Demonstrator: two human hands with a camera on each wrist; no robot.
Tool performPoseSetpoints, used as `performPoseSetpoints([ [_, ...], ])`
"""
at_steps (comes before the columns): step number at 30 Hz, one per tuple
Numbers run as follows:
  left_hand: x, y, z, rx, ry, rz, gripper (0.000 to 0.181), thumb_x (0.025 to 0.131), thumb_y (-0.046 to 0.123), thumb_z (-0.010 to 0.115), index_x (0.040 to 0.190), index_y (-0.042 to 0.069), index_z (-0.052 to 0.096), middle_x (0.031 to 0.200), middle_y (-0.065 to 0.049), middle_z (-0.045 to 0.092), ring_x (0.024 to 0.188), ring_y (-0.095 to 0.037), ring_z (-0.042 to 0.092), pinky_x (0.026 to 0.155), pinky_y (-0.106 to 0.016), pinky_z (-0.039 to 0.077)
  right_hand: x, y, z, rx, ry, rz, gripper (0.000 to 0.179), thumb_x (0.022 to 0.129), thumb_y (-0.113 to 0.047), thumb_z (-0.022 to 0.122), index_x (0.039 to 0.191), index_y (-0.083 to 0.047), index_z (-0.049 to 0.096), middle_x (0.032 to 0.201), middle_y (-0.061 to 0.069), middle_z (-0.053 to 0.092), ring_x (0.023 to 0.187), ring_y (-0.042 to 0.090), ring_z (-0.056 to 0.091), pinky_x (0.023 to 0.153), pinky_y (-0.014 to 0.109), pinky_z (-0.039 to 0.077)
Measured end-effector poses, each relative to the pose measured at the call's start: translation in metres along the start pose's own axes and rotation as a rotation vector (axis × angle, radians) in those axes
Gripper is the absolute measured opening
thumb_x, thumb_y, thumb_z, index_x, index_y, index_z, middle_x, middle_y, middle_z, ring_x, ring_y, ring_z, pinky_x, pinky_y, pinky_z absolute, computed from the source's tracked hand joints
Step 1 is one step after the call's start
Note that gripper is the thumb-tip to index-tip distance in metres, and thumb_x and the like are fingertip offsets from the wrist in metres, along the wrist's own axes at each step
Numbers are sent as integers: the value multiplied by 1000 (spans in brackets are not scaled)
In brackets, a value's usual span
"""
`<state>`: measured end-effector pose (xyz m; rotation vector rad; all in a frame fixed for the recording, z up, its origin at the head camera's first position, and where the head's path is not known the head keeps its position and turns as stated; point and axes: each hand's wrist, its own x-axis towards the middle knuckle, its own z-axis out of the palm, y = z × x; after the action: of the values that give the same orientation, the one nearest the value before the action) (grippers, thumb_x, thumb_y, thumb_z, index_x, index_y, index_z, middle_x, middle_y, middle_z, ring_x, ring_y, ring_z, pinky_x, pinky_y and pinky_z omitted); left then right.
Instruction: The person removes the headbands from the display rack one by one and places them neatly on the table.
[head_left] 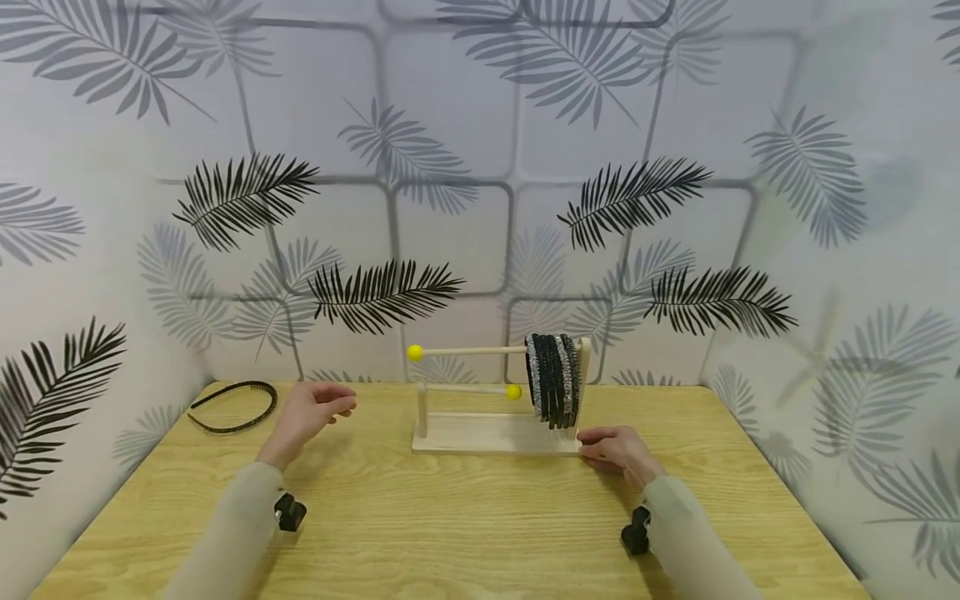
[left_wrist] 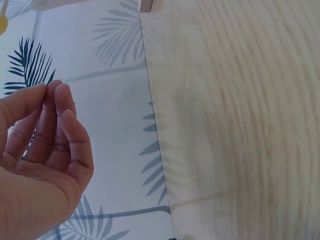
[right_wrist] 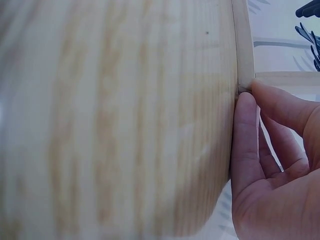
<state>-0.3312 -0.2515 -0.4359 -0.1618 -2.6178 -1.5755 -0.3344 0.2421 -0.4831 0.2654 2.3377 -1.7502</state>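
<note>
A pale wooden headband rack (head_left: 487,446) with two dowels tipped by yellow balls stands on the table. Several black and silvery headbands (head_left: 553,379) hang together at the right end of its upper dowel. My right hand (head_left: 618,450) pinches the right front corner of the rack's base; in the right wrist view, thumb and forefinger meet at that wooden corner (right_wrist: 245,75). Left of the rack, my left hand (head_left: 311,417) is held above the table, fingers loosely bent and thumb near the forefinger, with nothing visible in it. Beside it lies a thin black headband (head_left: 238,429).
The wood-grain table (head_left: 450,525) ends at a leaf-patterned wall covering (head_left: 465,242) behind and on both sides. A lower dowel (head_left: 468,389) on the rack carries no headband. Each wrist wears a small black camera (head_left: 289,512).
</note>
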Motion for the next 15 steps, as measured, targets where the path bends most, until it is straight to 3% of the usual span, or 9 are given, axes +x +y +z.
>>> performPoseSetpoints([
  [7, -2, 8, 13, -32, 29, 22, 25, 97, 22, 64, 113, 4, 70, 100, -12, 73, 86, -16, 67, 75, -33, 55, 1, 0, 2, 9, 10, 10, 36, 89, 1, 68, 124, 4, 64, 129, 23, 61, 84, 10, 70, 79, 30, 59],
  [15, 2, 9, 32, -90, 41, 110, 27, 97, 23, 64, 116, 4, 70, 102, -15, 72, 85, -19, 68, 72, -29, 55, 0, 0, 1, 17, -1, 7, 36, 89, 2, 67, 124, 5, 64, 126, 23, 62, 84, 9, 69, 79, 31, 59],
])
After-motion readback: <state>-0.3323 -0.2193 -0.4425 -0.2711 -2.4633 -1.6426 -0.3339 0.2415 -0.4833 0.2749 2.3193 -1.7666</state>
